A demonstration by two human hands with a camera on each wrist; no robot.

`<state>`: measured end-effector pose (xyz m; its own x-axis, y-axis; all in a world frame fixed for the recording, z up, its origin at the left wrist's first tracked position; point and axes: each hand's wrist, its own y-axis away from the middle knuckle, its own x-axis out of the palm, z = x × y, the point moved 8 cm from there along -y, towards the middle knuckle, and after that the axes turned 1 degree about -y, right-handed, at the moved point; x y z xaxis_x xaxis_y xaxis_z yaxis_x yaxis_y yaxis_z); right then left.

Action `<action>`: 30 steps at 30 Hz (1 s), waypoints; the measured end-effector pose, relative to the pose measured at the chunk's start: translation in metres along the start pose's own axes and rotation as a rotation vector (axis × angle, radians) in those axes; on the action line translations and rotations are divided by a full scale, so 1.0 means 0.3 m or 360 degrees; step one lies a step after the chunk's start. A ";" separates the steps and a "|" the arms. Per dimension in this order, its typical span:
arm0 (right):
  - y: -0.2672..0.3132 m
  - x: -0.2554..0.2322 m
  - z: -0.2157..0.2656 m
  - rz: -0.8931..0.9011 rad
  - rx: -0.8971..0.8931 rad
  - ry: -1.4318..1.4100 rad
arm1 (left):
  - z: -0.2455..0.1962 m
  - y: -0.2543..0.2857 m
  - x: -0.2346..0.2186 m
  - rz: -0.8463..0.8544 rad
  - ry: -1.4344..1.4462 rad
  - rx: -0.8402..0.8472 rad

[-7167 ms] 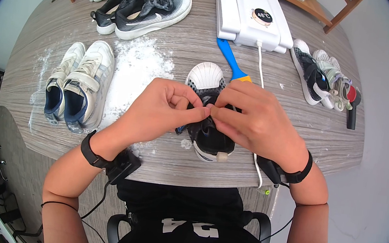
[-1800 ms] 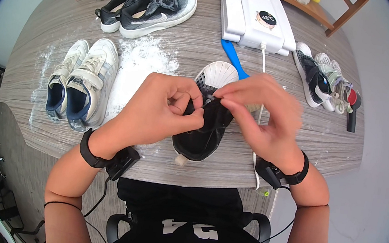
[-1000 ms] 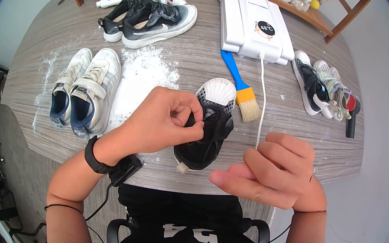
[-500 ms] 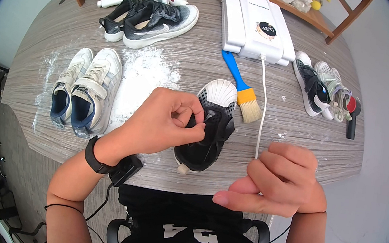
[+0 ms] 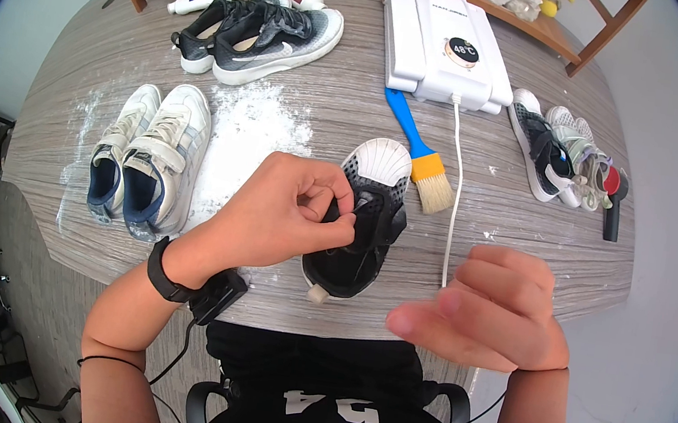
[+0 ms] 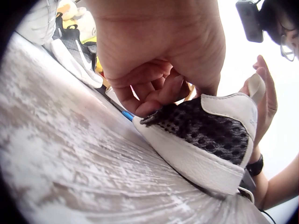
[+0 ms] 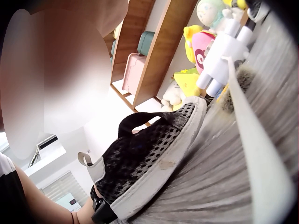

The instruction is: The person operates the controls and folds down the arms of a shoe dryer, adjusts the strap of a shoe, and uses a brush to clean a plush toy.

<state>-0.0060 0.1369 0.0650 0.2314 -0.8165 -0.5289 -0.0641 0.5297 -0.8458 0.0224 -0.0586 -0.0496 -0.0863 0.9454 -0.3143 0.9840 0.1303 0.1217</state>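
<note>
A small black mesh shoe (image 5: pixel 375 233) with a white toe cap stands upright near the table's front edge, toe pointing away. Thumb and forefinger of my left hand (image 5: pixel 284 204) pinch at the left side of its opening, hiding that part. In the left wrist view, those fingertips are right at the upper edge of the shoe (image 6: pixel 205 130). My right hand (image 5: pixel 489 308) hovers apart from the shoe, to its right, with fingers loosely curled and holding nothing visible. A black strap (image 7: pixel 135 122) arches up off the shoe in the right wrist view.
A blue-and-yellow brush (image 5: pixel 424 163) and white cable (image 5: pixel 453 192) lie right of the shoe. Behind is a white heated device (image 5: pixel 450 51). White shoes (image 5: pixel 160 154), grey shoes (image 5: pixel 271 44) and small shoes (image 5: pixel 544 149) stand around. White powder (image 5: pixel 255 132) covers the left-middle.
My right hand has let go of the shoe and drawn back to the right, near the table's front edge. My left hand keeps its hold; the shoe's heel has swung left since the first frame.
</note>
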 end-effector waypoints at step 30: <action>-0.015 0.013 -0.104 0.0054 -0.0097 0.0266 | -0.012 -0.002 -0.007 -0.0001 0.0004 0.0049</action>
<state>-0.0351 0.1243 0.0646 0.0641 -0.8279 -0.5573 -0.1292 0.5468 -0.8272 0.0215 -0.0596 -0.0457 -0.0874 0.9460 -0.3122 0.9882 0.1218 0.0925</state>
